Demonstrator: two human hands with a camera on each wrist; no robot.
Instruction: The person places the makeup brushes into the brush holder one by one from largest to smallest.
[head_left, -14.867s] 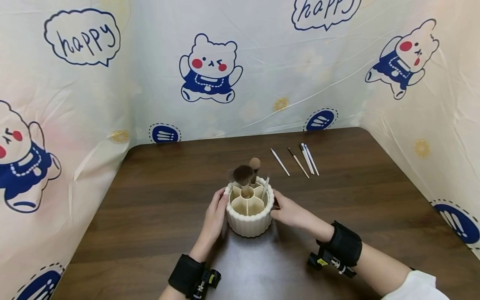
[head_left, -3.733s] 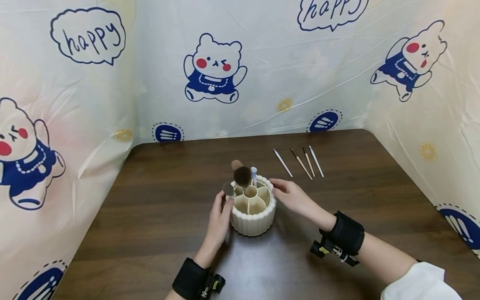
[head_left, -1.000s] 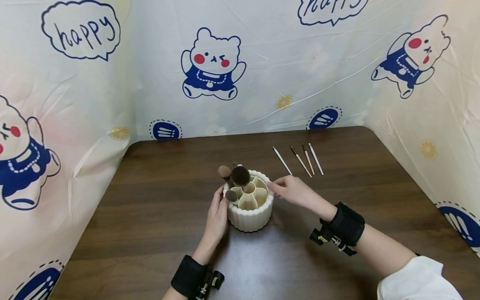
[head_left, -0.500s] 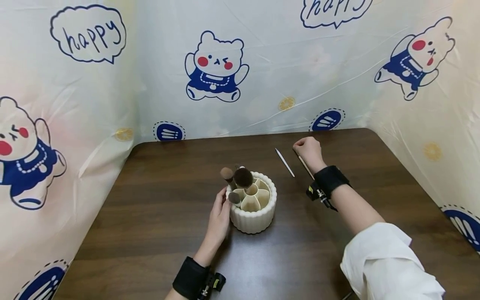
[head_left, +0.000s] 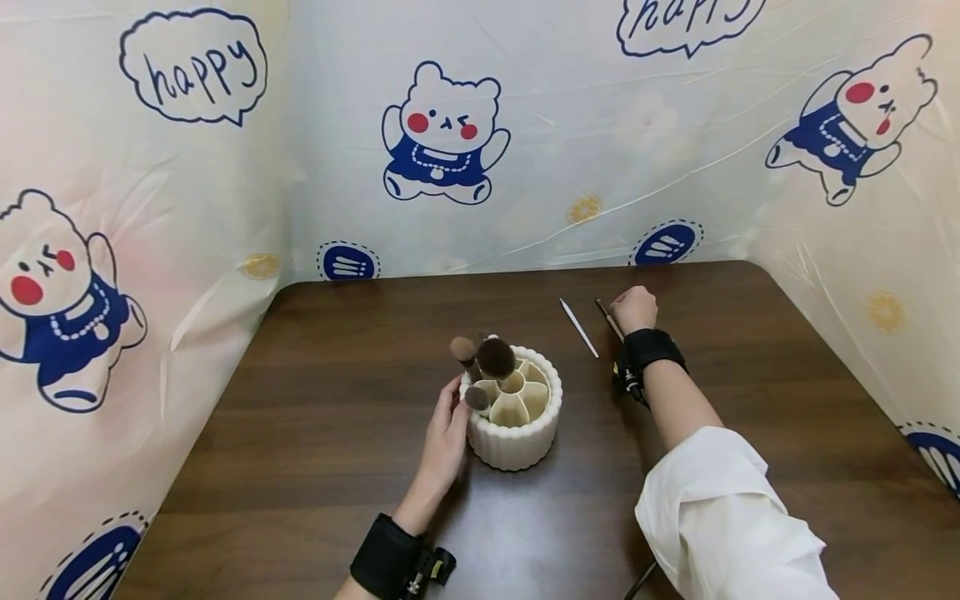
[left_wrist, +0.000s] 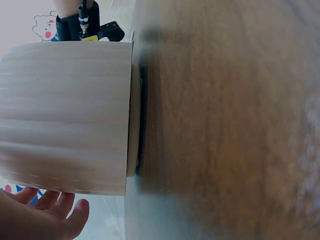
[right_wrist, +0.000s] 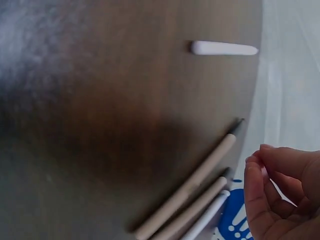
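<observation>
A cream, ribbed makeup brush holder (head_left: pixel 513 446) with inner compartments stands upright on the table. My left hand (head_left: pixel 447 437) rests against its left side; in the left wrist view the fingertips touch the holder's wall (left_wrist: pixel 65 110). Several makeup brushes (head_left: pixel 496 358) with fluffy heads stand in the holder's left and back parts. Over the far right of the table is my right hand (head_left: pixel 634 310). Its thumb and fingertips (right_wrist: pixel 257 155) meet with nothing visible between them. Below lie two brown-handled brushes (right_wrist: pixel 187 185) and a white stick (right_wrist: pixel 207 215).
Another white stick (head_left: pixel 579 327) lies apart, left of the brown-handled brushes. The dark wooden table (head_left: pixel 360 392) meets a printed curtain (head_left: pixel 322 150) at its back and sides. A thin dark cable (head_left: pixel 641 581) shows by the right sleeve.
My right hand has moved from the holder's rim to the far right, over the brushes. Since the older frames, the brush heads have turned round to the holder's left; my left hand stays beside it.
</observation>
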